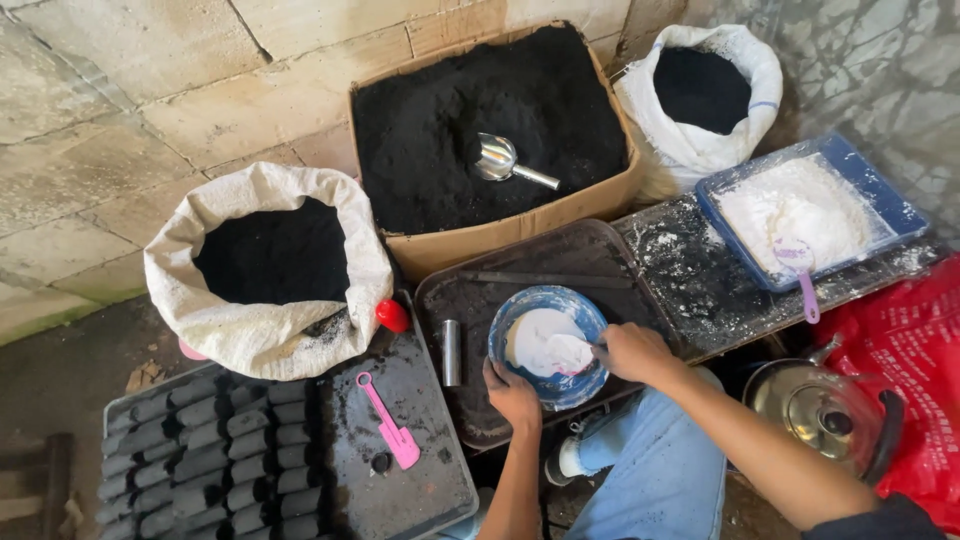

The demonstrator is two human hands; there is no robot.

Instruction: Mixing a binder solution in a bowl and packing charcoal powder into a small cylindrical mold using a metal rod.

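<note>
Stirring white paste (545,350) in a blue bowl (520,312) on the dark tray (580,255). Left hand (512,392) clamped on bowl's near rim; right hand (632,350) closed around a stirrer. Next, probably: steady bowl, smooth strokes. 1 scoop (500,160) in black powder (440,130).

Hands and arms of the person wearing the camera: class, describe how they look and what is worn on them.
The left hand and right hand are bare: no gloves, rings or watch show. Both forearms are uncovered. A dark sleeve edge shows high on the right arm.
</note>
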